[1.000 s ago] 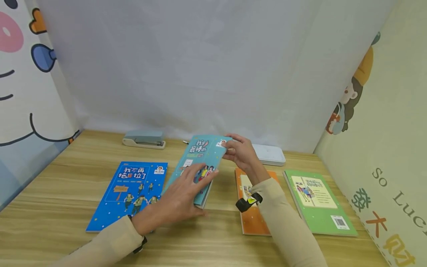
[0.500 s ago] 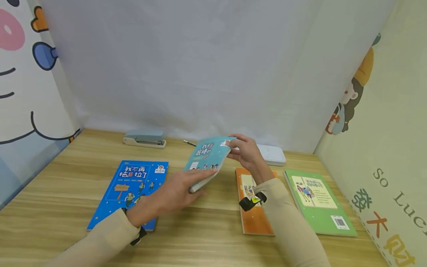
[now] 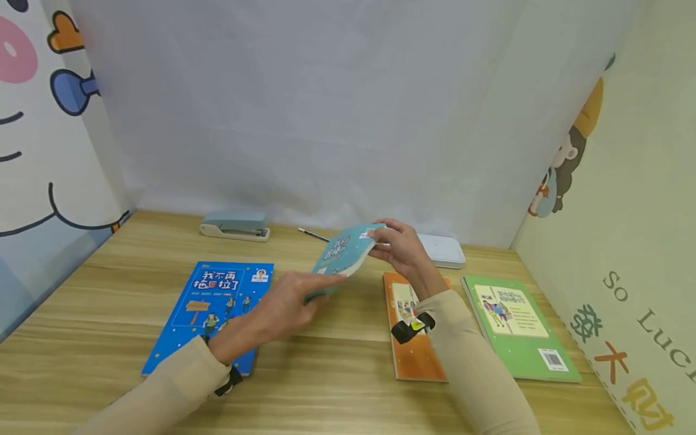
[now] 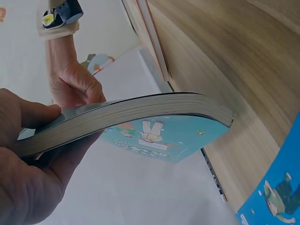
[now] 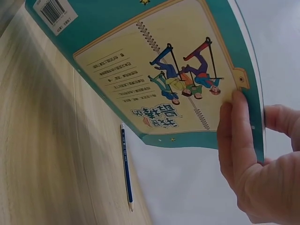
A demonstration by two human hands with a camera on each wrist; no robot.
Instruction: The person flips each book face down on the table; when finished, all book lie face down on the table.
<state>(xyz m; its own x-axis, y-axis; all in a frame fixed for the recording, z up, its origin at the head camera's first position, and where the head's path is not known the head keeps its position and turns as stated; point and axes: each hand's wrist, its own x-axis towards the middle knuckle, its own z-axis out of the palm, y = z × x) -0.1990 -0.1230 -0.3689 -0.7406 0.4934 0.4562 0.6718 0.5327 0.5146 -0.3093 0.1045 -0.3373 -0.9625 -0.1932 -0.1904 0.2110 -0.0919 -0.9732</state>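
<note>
A teal paperback book [image 3: 341,249] is held up over the middle of the table, tilted and bowed along its length. Its near end is gripped by my left hand [image 3: 284,307], and the left wrist view shows the page edges [image 4: 122,110] between that hand's thumb and fingers. My right hand [image 3: 403,249] pinches the far right corner, with fingers spread under the back cover [image 5: 154,79] in the right wrist view. Below and left of the book lies a blue book [image 3: 209,308], flat and partly covered by the left forearm.
An orange book [image 3: 415,356], partly under the right forearm, and a green book [image 3: 522,338] lie at the right. Along the back are a stapler [image 3: 235,226], a pencil [image 3: 313,234] and a white flat case [image 3: 443,251]. Walls or cloth border the wooden table [image 3: 326,386].
The teal book's near end has risen and swung back and rightward, so its cover looks flatter and more bowed. My left hand has moved with it; my right hand has shifted slightly right.
</note>
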